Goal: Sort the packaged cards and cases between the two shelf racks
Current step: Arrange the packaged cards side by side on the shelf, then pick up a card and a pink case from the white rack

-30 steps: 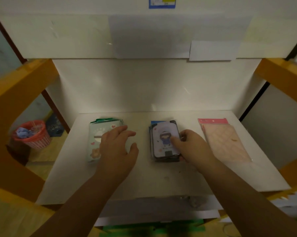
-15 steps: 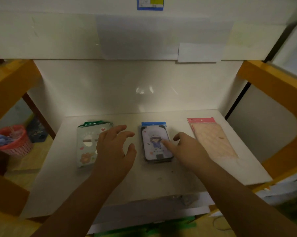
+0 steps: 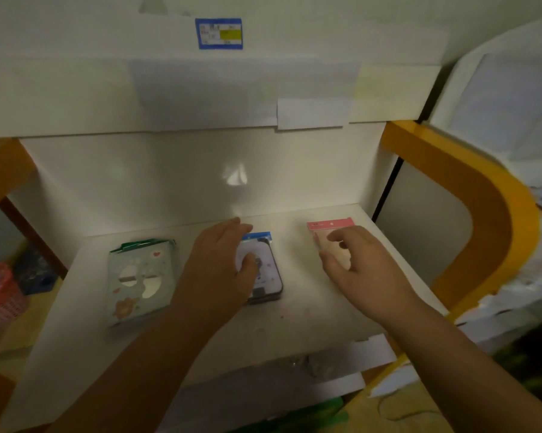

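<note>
white shelf (image 3: pixel 294 326) under dim light. your left hand (image 3: pixel 219 270) has crossed from the green pack (image 3: pixel 140 279) onto the blue-topped case (image 3: pixel 268 273), fingers spread, thumb on it; your right hand (image 3: pixel 361 267) has left that case and hovers half-curled, empty, over the pink pack (image 3: pixel 329 225). likely a handover. blue-edged label (image 3: pixel 219 33) unreadable.

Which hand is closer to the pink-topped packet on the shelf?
Right. The right hand hovers over the pink-topped packet, covering its lower part; the left hand is over the middle blue-topped case.

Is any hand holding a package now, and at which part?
Nothing is lifted. The left hand lies over the blue-topped case pack; the right hand hovers over the pink pack.
</note>
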`<state>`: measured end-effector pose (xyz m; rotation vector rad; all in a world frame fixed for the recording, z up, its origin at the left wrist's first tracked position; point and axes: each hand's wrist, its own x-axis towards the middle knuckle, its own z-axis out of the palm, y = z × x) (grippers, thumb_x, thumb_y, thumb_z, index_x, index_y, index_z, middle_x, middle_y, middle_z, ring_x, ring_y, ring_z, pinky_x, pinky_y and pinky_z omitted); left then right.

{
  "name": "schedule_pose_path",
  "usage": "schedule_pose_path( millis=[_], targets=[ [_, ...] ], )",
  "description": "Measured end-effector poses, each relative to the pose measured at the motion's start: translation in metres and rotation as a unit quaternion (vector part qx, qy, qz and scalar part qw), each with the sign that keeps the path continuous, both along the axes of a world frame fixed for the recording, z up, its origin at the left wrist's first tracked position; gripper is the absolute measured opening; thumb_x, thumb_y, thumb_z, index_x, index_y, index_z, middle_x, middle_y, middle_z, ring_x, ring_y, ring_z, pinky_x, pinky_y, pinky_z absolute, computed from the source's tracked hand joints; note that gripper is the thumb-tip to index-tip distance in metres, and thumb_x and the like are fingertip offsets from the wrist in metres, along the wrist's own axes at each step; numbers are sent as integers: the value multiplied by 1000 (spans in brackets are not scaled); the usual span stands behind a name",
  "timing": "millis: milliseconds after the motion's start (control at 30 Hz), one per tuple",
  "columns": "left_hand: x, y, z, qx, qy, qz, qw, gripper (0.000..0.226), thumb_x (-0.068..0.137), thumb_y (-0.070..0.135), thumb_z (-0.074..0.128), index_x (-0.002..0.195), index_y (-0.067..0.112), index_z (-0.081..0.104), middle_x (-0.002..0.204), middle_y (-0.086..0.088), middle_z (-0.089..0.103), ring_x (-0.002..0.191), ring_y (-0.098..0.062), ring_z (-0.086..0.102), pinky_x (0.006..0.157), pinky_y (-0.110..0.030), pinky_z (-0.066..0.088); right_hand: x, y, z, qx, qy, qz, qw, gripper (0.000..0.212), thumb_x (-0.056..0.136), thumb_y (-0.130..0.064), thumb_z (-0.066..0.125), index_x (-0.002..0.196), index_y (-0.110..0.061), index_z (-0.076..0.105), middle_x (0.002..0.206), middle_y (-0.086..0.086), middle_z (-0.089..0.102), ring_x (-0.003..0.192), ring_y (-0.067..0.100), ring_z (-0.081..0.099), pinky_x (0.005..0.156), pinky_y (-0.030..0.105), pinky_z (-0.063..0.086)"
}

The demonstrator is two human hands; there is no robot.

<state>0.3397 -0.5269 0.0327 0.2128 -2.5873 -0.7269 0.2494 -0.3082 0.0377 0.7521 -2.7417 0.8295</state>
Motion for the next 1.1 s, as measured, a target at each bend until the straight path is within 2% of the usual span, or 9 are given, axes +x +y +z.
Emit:
schedule_pose_path(
  millis=[133, 267, 333, 467, 600, 767, 1000, 1100],
  targets=[
    [-1, 31, 11, -4, 15, -24, 1000, 46, 90, 24, 60, 135, 21, 51, 144, 2, 46, 132, -14, 36, 106, -24, 23, 9, 33, 8, -3, 17, 8, 1000, 37, 94, -41, 54, 125, -22, 59, 124, -8, 58, 110, 10, 52, 86, 20, 36],
    [0, 77, 19, -22, 22, -41, 999, 48, 86, 32, 56, 133, 22, 54, 141, 0, 50, 132, -20, 41, 110, -35, 31, 23, 75, 13, 1, 38, -11, 999, 38, 94, -39, 56, 128, -22, 56, 128, -6, 56, 116, 13, 50, 88, 23, 39],
    [2, 105, 21, -23, 24, -40, 999, 46, 87, 28, 62, 133, 21, 55, 139, 1, 52, 131, -20, 42, 109, -32, 30, 29, 100, 15, 11, 46, -25, 999, 41, 94, -40, 56, 130, -20, 55, 128, -2, 56, 118, 17, 50, 92, 25, 40],
    [5, 163, 21, -28, 35, -78, 996, 42, 86, 18, 66, 127, 17, 59, 130, -3, 58, 124, -25, 50, 103, -33, 36, 44, 154, 19, 25, 52, -56, 997, 42, 93, -40, 55, 129, -17, 56, 125, 2, 56, 116, 20, 48, 89, 25, 37],
    [12, 227, 27, -24, 33, -96, 994, 45, 85, 15, 69, 129, 19, 57, 132, -1, 57, 124, -21, 48, 100, -27, 31, 65, 219, 24, 43, 60, -102, 992, 43, 93, -42, 55, 130, -20, 53, 127, 1, 55, 116, 20, 50, 94, 30, 41],
    [17, 299, 38, -30, 33, -118, 992, 44, 89, 25, 64, 132, 21, 54, 136, -1, 54, 126, -22, 46, 105, -39, 41, 87, 292, 32, 65, 64, -141, 986, 51, 94, -46, 52, 138, -20, 49, 137, -1, 52, 124, 18, 47, 105, 36, 42],
    [17, 382, 44, -39, 58, -159, 985, 46, 91, 27, 59, 136, 23, 51, 137, 3, 51, 128, -17, 40, 100, -23, 26, 116, 376, 37, 81, 69, -185, 977, 52, 94, -43, 55, 140, -21, 46, 143, -2, 49, 132, 17, 42, 108, 30, 35],
    [14, 410, 43, -37, 53, -185, 981, 45, 92, 27, 60, 135, 25, 50, 135, 7, 51, 126, -13, 40, 98, -20, 25, 121, 401, 34, 76, 56, -215, 972, 54, 94, -46, 53, 142, -22, 45, 144, -3, 47, 132, 15, 41, 109, 29, 34]
  ],
)
